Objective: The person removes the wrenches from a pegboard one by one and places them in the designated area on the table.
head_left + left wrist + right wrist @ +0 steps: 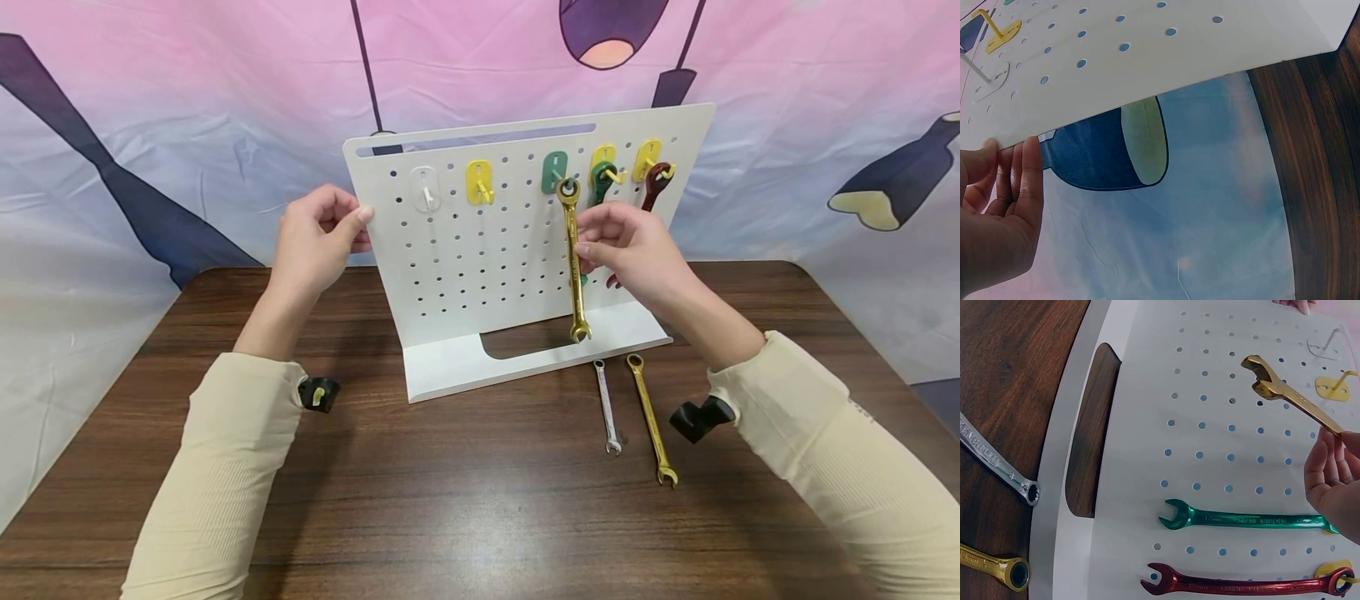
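Observation:
A white pegboard (465, 258) stands on the table. Its left edge is pinched between the thumb and fingers of my left hand (318, 237). My right hand (633, 250) pinches a gold combination wrench (573, 267) by its shaft, ring end up, in front of the board. That ring end overlaps the green hook (554, 167) in the head view. Just right of it, a green wrench (1254, 520) hangs on a yellow hook (603, 158), partly hidden by my right hand. A red wrench (1241, 585) hangs from the rightmost yellow hook (647, 154).
On the table before the board lie a silver wrench (607, 408) and another gold wrench (652, 421). A white hook (425, 190) and a yellow hook (479, 182) bear nothing at the board's left. Patterned cloth (247, 167) hangs behind the table.

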{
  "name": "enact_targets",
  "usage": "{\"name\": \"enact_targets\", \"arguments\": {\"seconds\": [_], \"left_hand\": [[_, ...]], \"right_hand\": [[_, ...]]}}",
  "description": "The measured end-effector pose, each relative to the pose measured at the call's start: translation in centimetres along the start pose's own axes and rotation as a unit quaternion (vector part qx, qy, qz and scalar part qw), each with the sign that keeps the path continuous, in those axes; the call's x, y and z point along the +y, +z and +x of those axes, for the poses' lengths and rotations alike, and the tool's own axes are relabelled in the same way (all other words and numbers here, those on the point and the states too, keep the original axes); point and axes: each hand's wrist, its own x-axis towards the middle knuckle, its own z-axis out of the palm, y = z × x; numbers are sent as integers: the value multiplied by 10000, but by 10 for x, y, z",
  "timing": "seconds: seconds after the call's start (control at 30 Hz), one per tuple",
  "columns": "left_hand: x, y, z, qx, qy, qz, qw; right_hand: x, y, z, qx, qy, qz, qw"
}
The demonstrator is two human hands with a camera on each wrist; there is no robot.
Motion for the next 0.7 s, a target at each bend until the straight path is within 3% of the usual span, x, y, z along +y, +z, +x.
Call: {"name": "enact_targets", "arguments": {"seconds": [0.7], "left_hand": [[-2,0,1,-48,39,134,9999]], "right_hand": [[-4,-2,-1,-89,-37,137,9999]]}}
